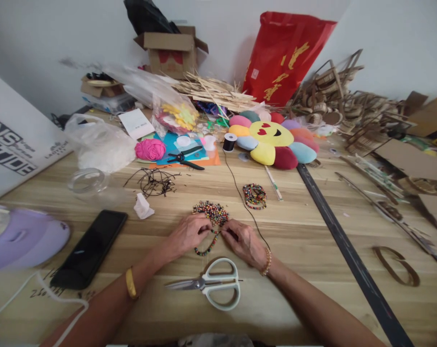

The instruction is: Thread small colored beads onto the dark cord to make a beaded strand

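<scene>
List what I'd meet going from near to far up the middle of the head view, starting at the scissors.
Scissors, string of beads, loose bead pile, thread spool, red bag.

Toward the table's (pixel 286 231) left edge, a lilac appliance (pixel 26 241) and a white carton (pixel 18 111) are cut off by the view. Handwriting (pixel 45 292) beside the smartphone (pixel 90 248) is too blurred to read fully. Fingers hide how the left hand (pixel 190 233) grips the bead string (pixel 205 251); what the right hand (pixel 246 242) pinches is too small to tell.
</scene>
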{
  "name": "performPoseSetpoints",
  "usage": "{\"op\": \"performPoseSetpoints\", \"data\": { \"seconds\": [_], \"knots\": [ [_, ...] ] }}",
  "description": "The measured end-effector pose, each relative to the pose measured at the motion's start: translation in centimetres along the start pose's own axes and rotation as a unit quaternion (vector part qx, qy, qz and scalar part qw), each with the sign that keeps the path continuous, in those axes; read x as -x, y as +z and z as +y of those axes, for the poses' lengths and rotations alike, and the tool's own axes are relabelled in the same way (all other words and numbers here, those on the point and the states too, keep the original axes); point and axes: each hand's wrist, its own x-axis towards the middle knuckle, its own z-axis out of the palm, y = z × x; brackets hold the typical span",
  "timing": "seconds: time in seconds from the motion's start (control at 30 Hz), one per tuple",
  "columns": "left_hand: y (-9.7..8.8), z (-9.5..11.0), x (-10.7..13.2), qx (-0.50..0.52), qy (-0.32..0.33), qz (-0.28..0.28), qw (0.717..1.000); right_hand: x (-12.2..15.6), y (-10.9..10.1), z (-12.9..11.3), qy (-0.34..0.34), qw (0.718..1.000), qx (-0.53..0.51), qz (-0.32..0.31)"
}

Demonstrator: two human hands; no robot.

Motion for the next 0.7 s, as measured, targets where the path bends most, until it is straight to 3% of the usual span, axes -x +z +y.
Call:
{"op": "performPoseSetpoints", "data": {
  "seconds": [0.17,0.5,0.7],
  "knots": [
    [0.2,-0.1,0.0,-0.007,-0.005,0.007,1.000,-0.4,-0.1,-0.3,-0.005,1.000,0.019,-0.007],
    [0.1,0.1,-0.1,-0.006,-0.019,0.004,1.000,-1.6,-1.2,-0.4,-0.007,0.995,0.050,-0.087],
    [-0.1,0.2,-0.3,-0.010,-0.016,-0.008,1.000,-1.3,-1.0,-0.6,0.004,0.996,0.055,-0.063]
  ]
}}
